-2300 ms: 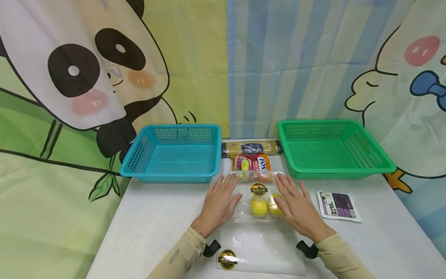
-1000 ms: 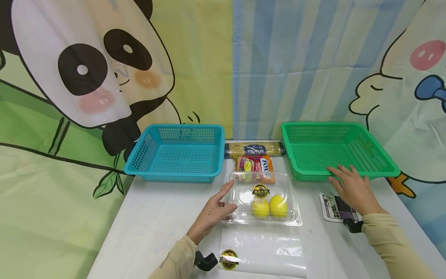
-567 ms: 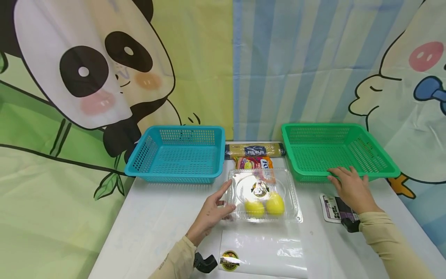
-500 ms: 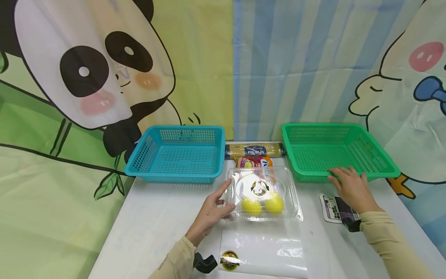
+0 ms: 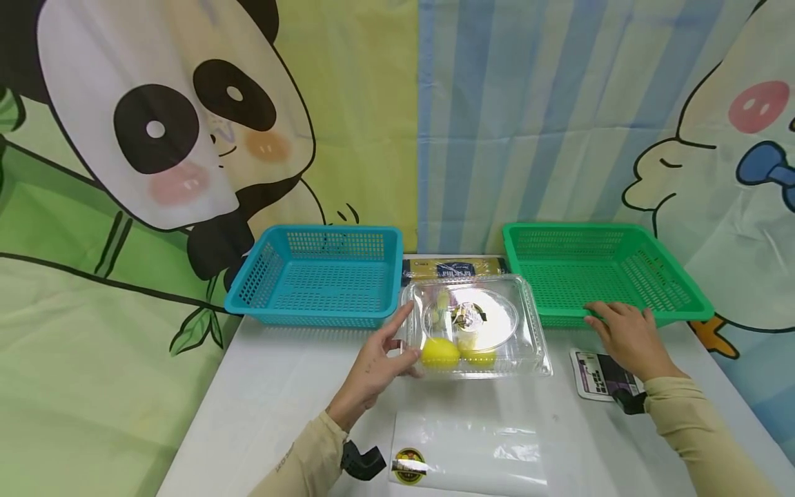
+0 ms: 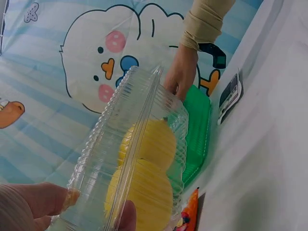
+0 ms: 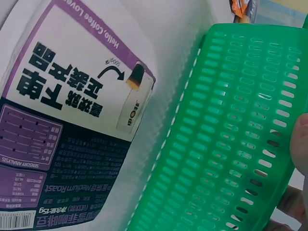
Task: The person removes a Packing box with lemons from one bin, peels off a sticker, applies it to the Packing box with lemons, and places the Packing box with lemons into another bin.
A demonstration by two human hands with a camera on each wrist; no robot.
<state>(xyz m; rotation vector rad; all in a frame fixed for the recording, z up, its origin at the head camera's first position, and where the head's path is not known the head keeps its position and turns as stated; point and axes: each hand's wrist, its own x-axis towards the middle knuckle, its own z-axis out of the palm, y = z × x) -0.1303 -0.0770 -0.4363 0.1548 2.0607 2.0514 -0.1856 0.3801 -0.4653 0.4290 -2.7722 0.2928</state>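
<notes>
Clear ribbed plastic clamshell box (image 5: 475,326) holding two yellow lemons (image 5: 440,352), raised and tilted over the white table (image 5: 273,386) between blue mesh basket (image 5: 318,275) and green mesh basket (image 5: 599,270), pinched at its left edge by left hand (image 5: 379,360). Likely light, thin-walled, slick and crushable with loose rolling fruit; best taken by the stiffer rim. Right hand (image 5: 629,337): fingers flat on green basket's near rim, holding nothing, beside purple-and-white coffee sachet (image 5: 599,374)
</notes>
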